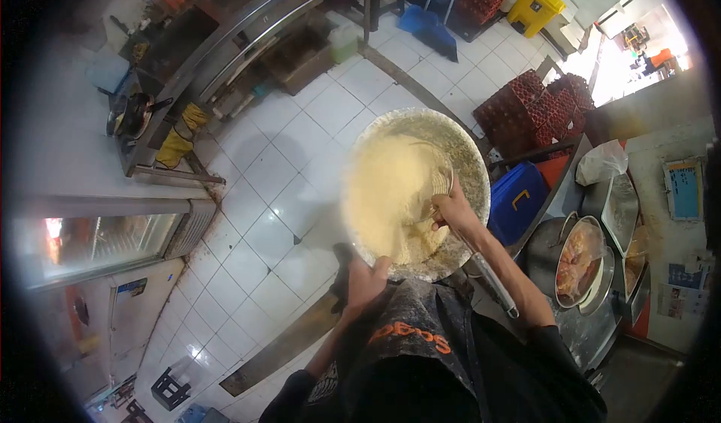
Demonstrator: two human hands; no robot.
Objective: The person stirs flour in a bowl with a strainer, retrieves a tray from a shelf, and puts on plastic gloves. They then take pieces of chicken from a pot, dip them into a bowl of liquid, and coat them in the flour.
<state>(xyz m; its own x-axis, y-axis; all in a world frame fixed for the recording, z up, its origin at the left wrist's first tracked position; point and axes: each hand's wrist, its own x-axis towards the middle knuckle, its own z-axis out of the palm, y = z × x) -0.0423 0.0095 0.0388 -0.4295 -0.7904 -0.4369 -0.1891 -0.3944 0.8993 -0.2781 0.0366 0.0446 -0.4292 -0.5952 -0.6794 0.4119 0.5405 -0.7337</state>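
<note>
Head view: left fingers grip the bowl of pale-yellow powder, right fingers a strainer.

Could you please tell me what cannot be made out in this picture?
- Left hand: head view, its fingers beyond the thumb hidden by the bowl.
- Utensil: head view, partly covered by the right hand and forearm.
- Pale contents: head view, blurred; texture unclear.
- Wall notice: head view, print too small.
- Fridge contents: head view, obscured by reflections.
</note>
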